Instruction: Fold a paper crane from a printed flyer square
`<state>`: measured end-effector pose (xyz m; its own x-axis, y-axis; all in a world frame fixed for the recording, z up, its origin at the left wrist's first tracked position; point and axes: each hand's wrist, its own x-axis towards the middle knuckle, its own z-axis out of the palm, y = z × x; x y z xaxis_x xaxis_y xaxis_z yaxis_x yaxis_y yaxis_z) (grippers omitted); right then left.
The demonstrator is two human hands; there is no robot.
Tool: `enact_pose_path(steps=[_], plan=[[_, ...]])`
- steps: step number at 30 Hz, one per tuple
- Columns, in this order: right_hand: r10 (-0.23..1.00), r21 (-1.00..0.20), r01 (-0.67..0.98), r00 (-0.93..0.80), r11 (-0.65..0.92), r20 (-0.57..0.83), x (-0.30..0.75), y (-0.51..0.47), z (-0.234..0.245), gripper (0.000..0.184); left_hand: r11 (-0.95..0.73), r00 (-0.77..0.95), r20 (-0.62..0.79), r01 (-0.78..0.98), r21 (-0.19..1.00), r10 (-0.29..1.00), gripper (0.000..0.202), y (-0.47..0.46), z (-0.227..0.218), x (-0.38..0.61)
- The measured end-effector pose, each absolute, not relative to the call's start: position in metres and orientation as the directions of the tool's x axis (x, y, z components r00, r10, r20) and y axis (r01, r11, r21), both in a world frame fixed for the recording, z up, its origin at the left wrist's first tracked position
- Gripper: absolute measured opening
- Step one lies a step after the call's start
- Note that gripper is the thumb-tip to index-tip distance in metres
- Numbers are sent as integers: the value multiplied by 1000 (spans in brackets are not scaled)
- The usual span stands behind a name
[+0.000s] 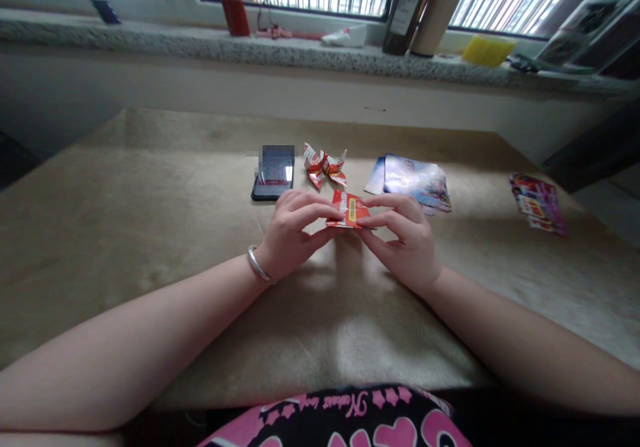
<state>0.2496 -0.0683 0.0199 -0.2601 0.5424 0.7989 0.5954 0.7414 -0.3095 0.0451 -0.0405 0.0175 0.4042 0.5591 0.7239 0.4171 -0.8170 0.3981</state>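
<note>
A: In the head view, where is the red packet (350, 208)?
B: At the middle of the frame, between the two hands. The left hand (295, 227) pinches its left end, thumb below and fingers on top; the right hand (403, 237) has the other end the same way. So both grips are closed on it.
A: Is it resting on the table (125, 247)?
B: It seems lifted, judging by the shadow beneath, but I can't be sure.
A: What could go wrong?
B: It looks thin, so uneven pressure from the thumbs might crease it crookedly, and pulling the ends apart could tear it. If one pinch slackened, that end would likely droop or slip free.
A: And around it?
B: Just beyond, a little left of centre, lie crumpled red-and-white wrappers (327, 168), with a phone (273, 177) beside them. Right of centre are bluish picture sheets (417, 179), near the right fingers; a forward slide of that hand could push them. Purple-pink cards (539, 204) lie well apart at the right.
A: Anything in the way?
B: Nothing between the hands. The windowsill (310, 48), with a dark bottle (406, 14), is well away, across the top.
</note>
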Motion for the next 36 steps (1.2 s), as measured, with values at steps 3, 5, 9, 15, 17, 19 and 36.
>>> enact_pose_path(steps=[3,5,9,15,17,19,36], plan=[[546,-312,591,-267,744,794,249,-68,20,9,-807,373,728,404,432,576,10,-42,17,46],[551,-317,585,-276,747,788,249,-68,20,8,-795,351,724,399,457,593,9,-43,17,46],[560,-331,565,-296,756,774,249,-68,20,10,-810,352,739,376,450,574,6,-44,18,45],[573,-359,554,-277,751,772,251,-65,18,10,-821,354,741,277,499,570,4,-40,14,45],[571,-355,555,-281,753,772,252,-66,18,10,-821,361,737,260,509,571,4,-39,13,45],[563,-346,553,-286,758,776,251,-66,19,11,-826,368,740,251,504,563,4,-39,13,46],[484,-192,629,-334,754,809,255,-67,19,13,-848,381,757,233,477,531,2,-40,14,47]])
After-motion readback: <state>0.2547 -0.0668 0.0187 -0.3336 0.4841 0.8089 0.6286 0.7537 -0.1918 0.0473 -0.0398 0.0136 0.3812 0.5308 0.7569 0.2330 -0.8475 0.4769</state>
